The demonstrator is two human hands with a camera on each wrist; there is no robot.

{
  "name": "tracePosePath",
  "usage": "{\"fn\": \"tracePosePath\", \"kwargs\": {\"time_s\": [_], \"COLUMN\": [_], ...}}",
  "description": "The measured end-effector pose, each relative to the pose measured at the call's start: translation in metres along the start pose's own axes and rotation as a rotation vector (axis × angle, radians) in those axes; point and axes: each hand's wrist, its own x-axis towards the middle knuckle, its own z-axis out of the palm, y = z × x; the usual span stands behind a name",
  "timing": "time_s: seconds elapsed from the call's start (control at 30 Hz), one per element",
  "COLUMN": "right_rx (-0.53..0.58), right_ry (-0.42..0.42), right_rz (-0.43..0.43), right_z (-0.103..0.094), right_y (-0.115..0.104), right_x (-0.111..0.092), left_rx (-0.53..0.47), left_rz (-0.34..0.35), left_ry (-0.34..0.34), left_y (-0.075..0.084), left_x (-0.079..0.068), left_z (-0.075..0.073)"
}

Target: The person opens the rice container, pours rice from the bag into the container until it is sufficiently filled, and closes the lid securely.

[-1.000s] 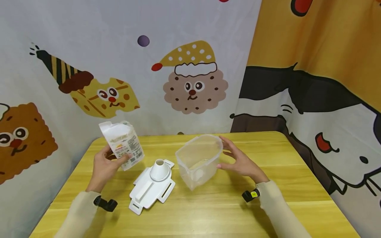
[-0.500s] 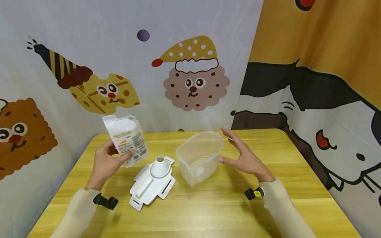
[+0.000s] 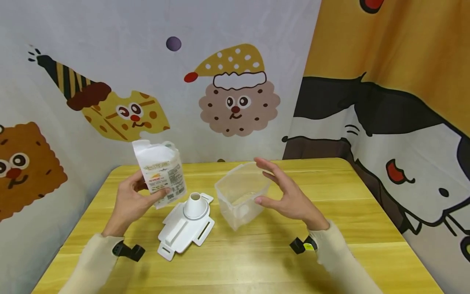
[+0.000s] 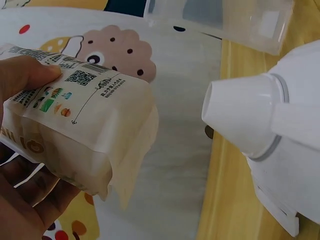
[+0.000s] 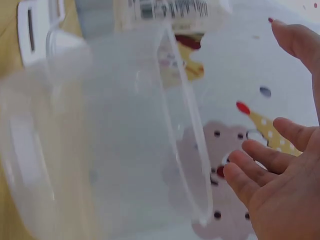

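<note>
My left hand (image 3: 127, 204) grips a white printed paper-like bag (image 3: 161, 165) above the left side of the table, thumb across its label. In the left wrist view, the bag (image 4: 95, 120) shows a QR code and small food pictures. A white plastic lid-like piece (image 3: 181, 234) with a cone-shaped spout (image 3: 196, 207) lies on the table, right of and below the bag. Beside it stands a translucent plastic container (image 3: 236, 210), its opening facing up. My right hand (image 3: 290, 198) hovers at the container's right side, fingers spread; the right wrist view shows it apart from the rim.
The yellow wood-grain table (image 3: 249, 265) reaches back to a hanging cloth (image 3: 235, 24) printed with cartoon figures. A small black device (image 3: 128, 251) is strapped on the left wrist, and another (image 3: 302, 246) on the right.
The bag has moved a little to the right and stands more upright in my left hand. My right hand has moved away from the container's side, then back left towards its rim.
</note>
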Motion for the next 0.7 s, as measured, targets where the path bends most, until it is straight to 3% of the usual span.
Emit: {"fn": "tracePosePath", "kwargs": {"time_s": [0.27,0.7], "right_rx": [0.135,0.44], "right_ry": [-0.039,-0.025], "right_rz": [-0.012,0.022], "right_z": [0.028,0.08], "right_y": [-0.014,-0.033], "right_x": [0.016,0.034], "left_rx": [0.013,0.052], "left_rz": [0.022,0.079], "left_ry": [-0.031,-0.091], "left_y": [0.018,0.036], "left_x": [0.0,0.003], "left_z": [-0.004,-0.014]}}
